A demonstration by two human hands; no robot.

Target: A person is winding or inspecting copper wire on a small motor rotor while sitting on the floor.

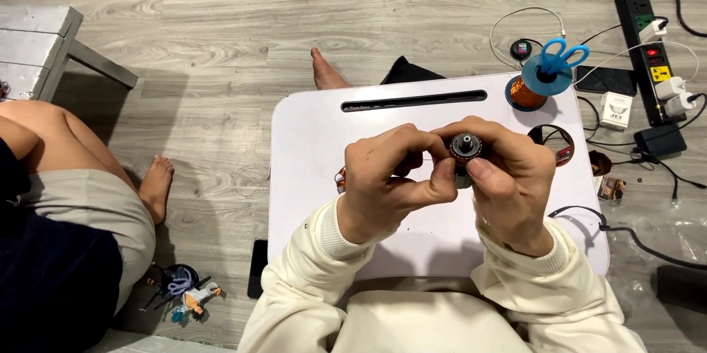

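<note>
We've got small dark round motor part (465,148) pinched betw both hands over white lap table (309,176). L hand (387,180) grip: thumb + fingers pressed on its left side. R hand (508,176) grip: pinching right side. Shaft end faces cam, long axis roughly up toward us. Step looks like close handwork on part; next move needs steady hold, fine finger control. Copper wire spool (524,93) + blue scissors (563,56) at far table corner.

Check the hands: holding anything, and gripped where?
Both hands, left hand and right hand, hold a small dark round motor part. Fingers pinch it around its sides, with its end face and centre shaft towards the camera.
</note>
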